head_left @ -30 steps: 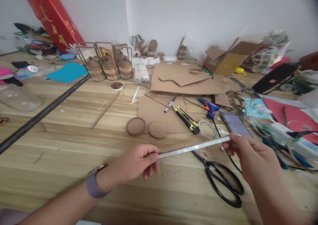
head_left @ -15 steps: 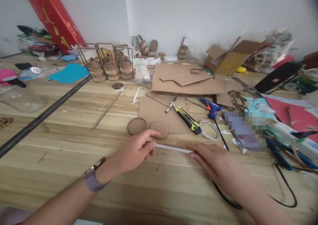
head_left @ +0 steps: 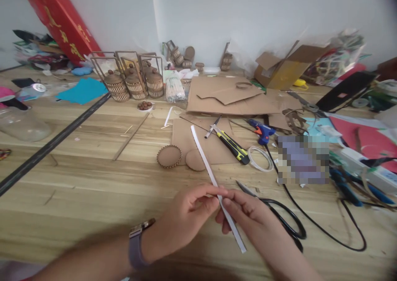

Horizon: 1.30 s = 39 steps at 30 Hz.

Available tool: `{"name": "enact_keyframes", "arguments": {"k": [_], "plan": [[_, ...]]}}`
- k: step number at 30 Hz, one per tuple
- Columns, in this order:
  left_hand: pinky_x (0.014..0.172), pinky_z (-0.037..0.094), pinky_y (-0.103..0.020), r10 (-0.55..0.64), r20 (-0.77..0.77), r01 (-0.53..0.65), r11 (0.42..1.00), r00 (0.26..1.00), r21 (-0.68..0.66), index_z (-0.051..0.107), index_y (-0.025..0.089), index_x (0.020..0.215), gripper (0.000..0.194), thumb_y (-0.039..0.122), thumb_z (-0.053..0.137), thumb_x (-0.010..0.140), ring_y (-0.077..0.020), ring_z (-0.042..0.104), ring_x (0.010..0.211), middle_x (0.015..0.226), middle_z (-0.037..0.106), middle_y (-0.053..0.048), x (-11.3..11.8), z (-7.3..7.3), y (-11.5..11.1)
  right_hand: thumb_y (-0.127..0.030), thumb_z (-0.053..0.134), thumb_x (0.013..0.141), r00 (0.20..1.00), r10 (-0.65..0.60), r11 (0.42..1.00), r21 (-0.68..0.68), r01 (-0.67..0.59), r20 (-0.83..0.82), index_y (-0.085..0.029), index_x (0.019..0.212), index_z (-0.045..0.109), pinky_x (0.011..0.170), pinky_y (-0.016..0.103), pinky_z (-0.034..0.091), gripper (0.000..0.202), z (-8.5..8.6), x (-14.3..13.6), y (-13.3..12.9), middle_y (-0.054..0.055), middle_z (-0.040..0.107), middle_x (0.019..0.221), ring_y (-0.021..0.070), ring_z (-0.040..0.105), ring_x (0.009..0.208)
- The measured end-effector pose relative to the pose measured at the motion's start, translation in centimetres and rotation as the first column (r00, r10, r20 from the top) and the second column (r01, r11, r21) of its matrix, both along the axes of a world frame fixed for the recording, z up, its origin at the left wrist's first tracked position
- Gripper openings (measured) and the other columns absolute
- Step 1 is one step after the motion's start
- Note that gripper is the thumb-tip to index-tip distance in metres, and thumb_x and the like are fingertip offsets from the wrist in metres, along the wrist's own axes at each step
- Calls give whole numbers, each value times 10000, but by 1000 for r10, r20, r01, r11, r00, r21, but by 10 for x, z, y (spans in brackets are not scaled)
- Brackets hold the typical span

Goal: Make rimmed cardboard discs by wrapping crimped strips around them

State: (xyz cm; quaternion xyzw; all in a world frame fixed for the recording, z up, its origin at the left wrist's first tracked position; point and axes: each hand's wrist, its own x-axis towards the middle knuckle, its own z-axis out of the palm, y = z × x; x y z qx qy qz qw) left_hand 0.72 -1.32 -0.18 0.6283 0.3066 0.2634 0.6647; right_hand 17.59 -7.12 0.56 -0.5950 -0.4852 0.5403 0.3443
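Note:
A narrow white strip [head_left: 203,159] runs slantwise between my two hands above the table. My left hand [head_left: 194,210] pinches it near the middle with thumb and forefinger. Right beside it, my right hand [head_left: 245,213] grips the same strip, its lower end sticking out toward me. Beyond the hands lie a cardboard disc [head_left: 194,159] and a round cardboard base with a ridged rim [head_left: 169,156]. Black-handled scissors [head_left: 287,215] rest by my right hand, which partly covers them.
A yellow-black box cutter [head_left: 234,146], a tape roll [head_left: 260,159] and a blue glue gun [head_left: 262,130] lie ahead on cardboard. Lidded miniature baskets [head_left: 136,82] stand at the back left, near a bowl of brown beads [head_left: 144,106]. A black cable [head_left: 313,215] loops at right.
The strip was low along the table, stretched between my hands. Now it is lifted and turned lengthwise, my hands have come together on it, and the scissors show.

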Motion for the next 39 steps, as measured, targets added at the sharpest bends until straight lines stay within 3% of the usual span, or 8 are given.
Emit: {"name": "enact_keyframes", "arguments": {"k": [5,8,10,13,16,25,30,39], "plan": [[806,499,-288,186,-28,-188,976,982,-113,708,221,1080,263,307,633,843,-172,637,871,981,716,-38,7,-5,5,-515,406,936,934,-7,991,127,-42,358,-206,1017,656,699,326,561,405,1,21,-16,69,726,865,206,701,764],[720,500,-270,265,-46,-269,953,963,-139,704,227,1070,292,308,673,792,-162,619,793,916,712,-28,3,-6,14,-469,467,923,683,-124,977,208,-43,720,-236,1107,672,920,421,532,362,-9,63,-40,100,719,1129,272,682,1031],[691,497,-258,293,-31,-294,943,956,-153,696,227,1076,306,295,682,777,-151,610,766,918,708,-26,0,-7,17,-475,505,874,533,-140,975,209,-71,835,-232,1155,664,874,460,566,405,-22,89,-54,113,722,1128,315,685,1038],[681,501,-250,314,0,-309,935,950,-175,674,226,1102,348,265,695,757,-135,602,762,1034,698,-37,0,-7,19,-405,455,867,449,-159,977,206,-58,879,-193,1195,644,785,446,604,433,-38,108,-66,137,729,1099,316,716,966],[679,506,-246,324,35,-312,931,945,-190,639,229,1138,408,238,709,737,-119,590,762,1175,655,-45,1,-7,19,-379,452,874,491,-130,980,188,-71,861,-196,1189,642,807,437,596,411,-42,106,-69,140,731,1082,305,723,924],[684,528,-252,424,158,-403,903,892,-147,555,236,1220,520,205,718,727,-125,581,803,1227,587,-60,0,7,24,-512,609,859,948,-95,979,203,33,305,-287,1423,387,628,326,573,647,-3,74,-51,44,637,816,226,653,709],[704,558,-252,446,242,-431,895,862,-112,452,297,1339,656,202,715,746,-171,603,979,1385,485,-61,-5,13,23,-670,551,822,973,48,946,302,-116,225,-276,1345,485,670,343,523,658,7,36,-13,64,606,907,232,598,762],[782,593,-308,453,261,-448,890,852,-82,369,337,1388,701,202,673,771,-224,580,1121,1530,315,-64,-7,16,25,-907,373,709,964,258,950,164,-266,65,-208,1089,518,532,256,327,809,3,-2,21,-17,467,722,139,387,603]]}}
